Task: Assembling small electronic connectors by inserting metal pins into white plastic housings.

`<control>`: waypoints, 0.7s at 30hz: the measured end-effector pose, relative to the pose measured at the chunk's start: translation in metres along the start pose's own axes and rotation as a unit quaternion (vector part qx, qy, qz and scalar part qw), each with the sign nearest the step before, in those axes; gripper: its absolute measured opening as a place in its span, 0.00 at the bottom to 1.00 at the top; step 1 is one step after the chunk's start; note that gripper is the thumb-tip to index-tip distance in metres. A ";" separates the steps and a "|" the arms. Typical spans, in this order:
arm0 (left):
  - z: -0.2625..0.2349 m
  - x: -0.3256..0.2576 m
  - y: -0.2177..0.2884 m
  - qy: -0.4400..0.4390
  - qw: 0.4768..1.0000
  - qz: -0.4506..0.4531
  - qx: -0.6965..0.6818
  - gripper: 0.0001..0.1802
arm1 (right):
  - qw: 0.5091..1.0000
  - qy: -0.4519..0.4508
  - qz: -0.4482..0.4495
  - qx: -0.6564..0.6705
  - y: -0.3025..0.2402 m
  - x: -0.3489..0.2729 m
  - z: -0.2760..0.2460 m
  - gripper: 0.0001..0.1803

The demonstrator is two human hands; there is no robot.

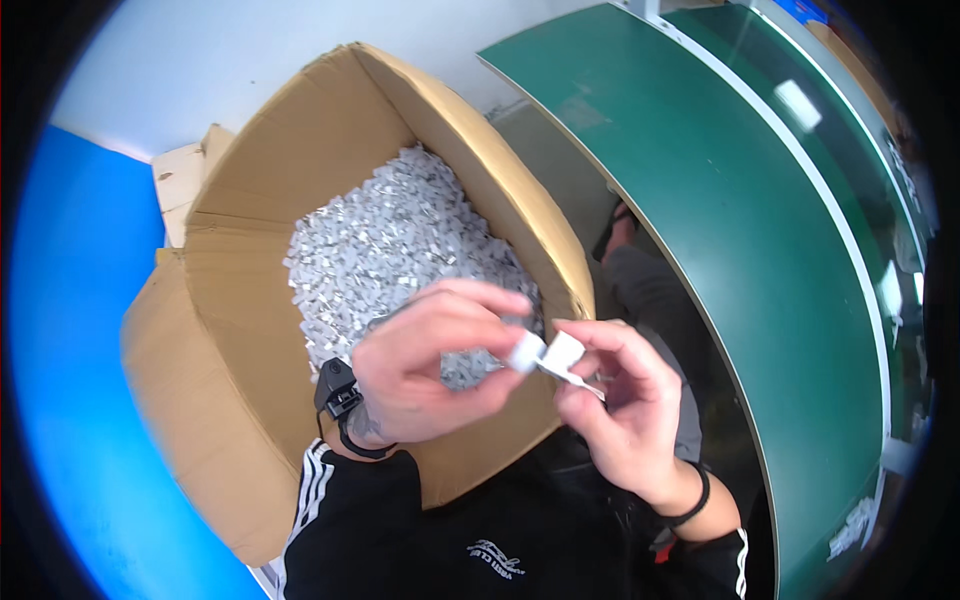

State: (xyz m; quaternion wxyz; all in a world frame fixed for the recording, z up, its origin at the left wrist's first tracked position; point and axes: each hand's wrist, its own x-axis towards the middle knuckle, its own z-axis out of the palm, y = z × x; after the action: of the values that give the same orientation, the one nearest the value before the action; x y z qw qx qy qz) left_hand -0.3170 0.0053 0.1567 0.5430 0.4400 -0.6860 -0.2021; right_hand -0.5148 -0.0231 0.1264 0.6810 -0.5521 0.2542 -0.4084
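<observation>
In front of my chest, above the near side of a cardboard box (225, 330), my two hands are close together. Thumb and fingers of my left hand (430, 355) pinch a small white plastic piece (527, 352), slightly blurred. My right hand (635, 410) grips a second small white blocky piece (564, 352) with a thin flat strip at its lower side. The two pieces nearly meet between my fingertips; whether they are joined I cannot tell. Beneath my left hand, the box holds a heap of small white and silvery parts (390, 235).
On the right stands a green-topped table (720, 190) with a white rail (800, 140) along it. White scraps (853, 525) lie near its lower right end. A blue surface (80, 350) fills the left side. The box's flap (185, 390) spreads toward it.
</observation>
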 end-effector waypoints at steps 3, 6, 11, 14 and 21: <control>0.021 -0.006 0.006 -0.043 0.995 0.035 -0.079 0.18 | 0.999 0.030 -0.017 -0.025 -0.007 -0.016 -0.007 0.10; 0.029 -0.007 0.015 -0.118 0.992 0.012 -0.038 0.18 | 0.993 0.081 -0.071 -0.042 -0.007 -0.029 -0.017 0.06; 0.040 -0.007 0.010 -0.167 0.983 -0.025 -0.076 0.16 | 0.992 0.068 -0.092 -0.062 0.002 -0.047 -0.036 0.06; 0.046 -0.010 0.010 -0.190 0.981 -0.006 -0.026 0.13 | 0.982 0.121 -0.104 -0.101 0.007 -0.055 -0.041 0.06; 0.053 -0.012 0.024 -0.193 0.970 0.087 0.118 0.15 | 0.949 0.138 -0.123 -0.254 0.006 -0.062 -0.048 0.06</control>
State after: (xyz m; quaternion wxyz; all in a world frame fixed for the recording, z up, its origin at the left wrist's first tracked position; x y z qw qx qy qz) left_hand -0.3745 0.0175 0.1506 0.3605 0.3920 -0.8325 -0.1526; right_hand -0.5841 0.0029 0.1017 0.4214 -0.6717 0.3714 -0.4830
